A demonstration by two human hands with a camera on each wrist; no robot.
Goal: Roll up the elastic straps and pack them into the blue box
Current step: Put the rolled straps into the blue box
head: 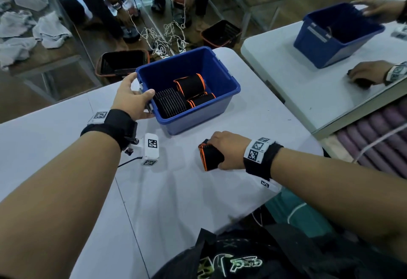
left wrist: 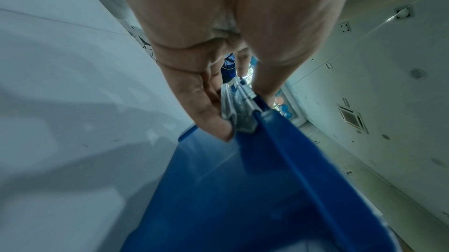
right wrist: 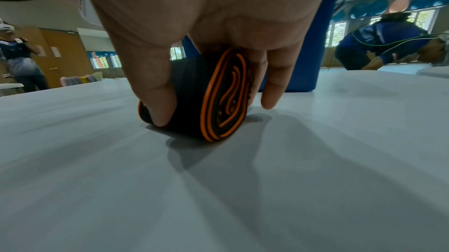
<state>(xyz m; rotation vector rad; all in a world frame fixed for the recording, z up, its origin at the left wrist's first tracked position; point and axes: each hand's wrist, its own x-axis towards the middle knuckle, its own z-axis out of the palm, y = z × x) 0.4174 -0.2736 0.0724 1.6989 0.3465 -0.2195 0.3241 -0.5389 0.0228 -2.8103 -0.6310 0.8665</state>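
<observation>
- Strap roll (head: pixel 210 157), black with orange edges, lies on the white table (head: pixel 176 190) just in front of the blue box (head: pixel 229 93), and the right hand (head: pixel 229 149) grips it from above.
- In the right wrist view the thumb (right wrist: pixel 155 91) presses one side of the strap roll (right wrist: pixel 211 98) and the other fingers (right wrist: pixel 274 83) curl over the far side; this squeeze probably keeps the coil from opening again, because elastic likes to spring back.
- The roll touches the table, so it seems the lift into the box is not yet begun.
- The left hand (head: pixel 132 98) grips the near left edge of the box: the thumb lies over the rim and the fingers go under a grey latch (left wrist: pixel 239 110) on the outside. Most likely this keeps the light box steady, or tilts it toward the person.
- Inside the box there are already packed rolls (head: pixel 191 85) side by side, so the free place for the next one is probably the far part of the floor.
- The left fingers are hidden behind the box wall in the head view, and the left wrist view is blurred, so it is hard to say how firmly they hold.
- The exact number of packed rolls is not clear, because the dark ones melt together.
- The loose end of the held strap is not visible, so one cannot tell if it is tucked in.
</observation>
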